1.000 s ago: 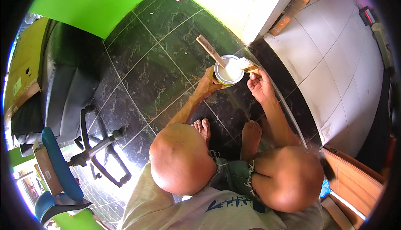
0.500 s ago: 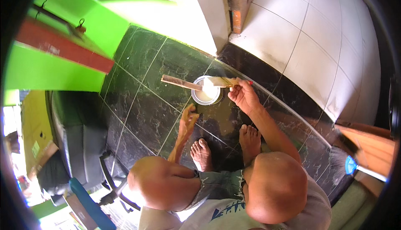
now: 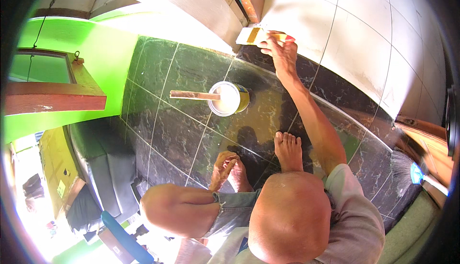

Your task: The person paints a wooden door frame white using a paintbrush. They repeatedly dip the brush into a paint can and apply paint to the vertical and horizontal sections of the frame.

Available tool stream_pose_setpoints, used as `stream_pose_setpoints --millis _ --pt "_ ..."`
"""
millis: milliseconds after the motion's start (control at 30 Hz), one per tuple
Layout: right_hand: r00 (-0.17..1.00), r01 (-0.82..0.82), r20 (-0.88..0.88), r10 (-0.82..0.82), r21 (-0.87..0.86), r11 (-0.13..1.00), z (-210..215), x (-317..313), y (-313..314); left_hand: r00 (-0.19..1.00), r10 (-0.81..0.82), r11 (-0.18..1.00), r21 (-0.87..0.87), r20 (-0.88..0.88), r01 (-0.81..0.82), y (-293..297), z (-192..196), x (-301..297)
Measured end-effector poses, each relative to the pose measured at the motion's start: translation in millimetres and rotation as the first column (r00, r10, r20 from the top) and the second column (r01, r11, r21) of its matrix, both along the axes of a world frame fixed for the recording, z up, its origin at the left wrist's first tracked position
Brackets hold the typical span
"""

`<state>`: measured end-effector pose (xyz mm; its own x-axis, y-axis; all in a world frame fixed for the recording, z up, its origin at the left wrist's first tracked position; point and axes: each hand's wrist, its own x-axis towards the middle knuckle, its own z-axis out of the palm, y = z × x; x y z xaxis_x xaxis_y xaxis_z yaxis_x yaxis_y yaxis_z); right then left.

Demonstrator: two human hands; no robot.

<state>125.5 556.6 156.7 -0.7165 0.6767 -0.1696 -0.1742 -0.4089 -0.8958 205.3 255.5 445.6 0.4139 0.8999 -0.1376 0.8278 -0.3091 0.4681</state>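
Note:
My right hand is stretched far forward, its fingers closed around the handle of a wide paintbrush with pale bristles and a red handle end. The bristles are at the foot of a white wall end, beside the doorway; whether they touch it is hard to tell. On the dark tiles stands an open paint can holding whitish paint. A wooden stick lies across its rim, pointing left. My left hand hangs in front of my left foot, fingers loosely bent, with nothing visible in them.
White tiles lie beyond the threshold strip. At left, a wooden-framed panel juts out near the green wall, with a black padded seat below. A broom rests at the right.
My right hand has carried the paintbrush from the can forward to the wall end. My left hand has drawn back from beside the can toward my left foot.

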Motion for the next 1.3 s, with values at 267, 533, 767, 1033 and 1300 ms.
stream_pose_setpoints --millis 267,533,767,1033,1300 --pt "0.982 -0.014 -0.183 0.037 0.123 0.992 1 -29 -13 1.0 -0.016 0.88 -0.475 -0.009 0.01 12 10 5" --pt "0.999 0.032 -0.011 -0.03 0.149 0.988 -8 -8 4 0.953 0.282 0.89 -0.403 0.114 -0.216 -7 -9 16" --pt "0.997 -0.023 -0.074 0.03 0.102 0.995 -9 -28 -15 0.456 0.854 0.519 -0.476 0.252 -0.71 -56 -95 55" --pt "0.998 0.062 -0.008 -0.061 0.085 0.994 -7 -10 6 -0.24 0.891 -0.008 -0.516 0.386 -0.857 -82 -272 108" --pt "0.966 -0.045 -0.259 0.008 -0.136 0.99 16 -20 9 -0.329 0.844 -0.014 -0.596 0.424 -0.803 -110 -316 100"
